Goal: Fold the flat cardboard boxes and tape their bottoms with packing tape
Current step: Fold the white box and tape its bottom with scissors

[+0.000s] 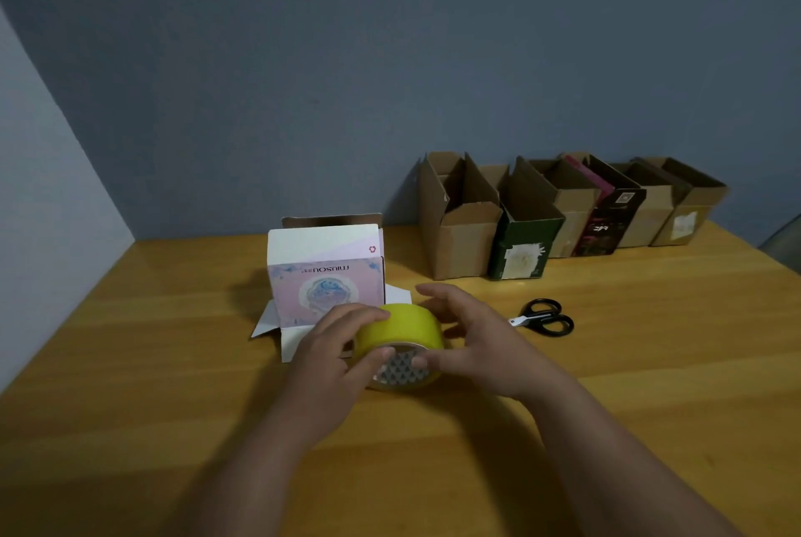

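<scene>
A yellow roll of packing tape (403, 330) is held above the wooden table (607, 385) between both hands. My left hand (336, 356) grips its left side, fingers over the top and thumb at the core. My right hand (470, 339) holds the right side, thumb at the core's rim and fingers spread behind the roll. Just behind the roll stands a pink and white printed box (326, 276), upside down, with its white flaps spread on the table and the flaps on its upper end standing.
Black scissors (547, 316) lie on the table to the right of my hands. Several folded cardboard boxes (559, 211), brown, green and dark printed, stand in a row against the blue wall at the back right. A wall corner closes the left side.
</scene>
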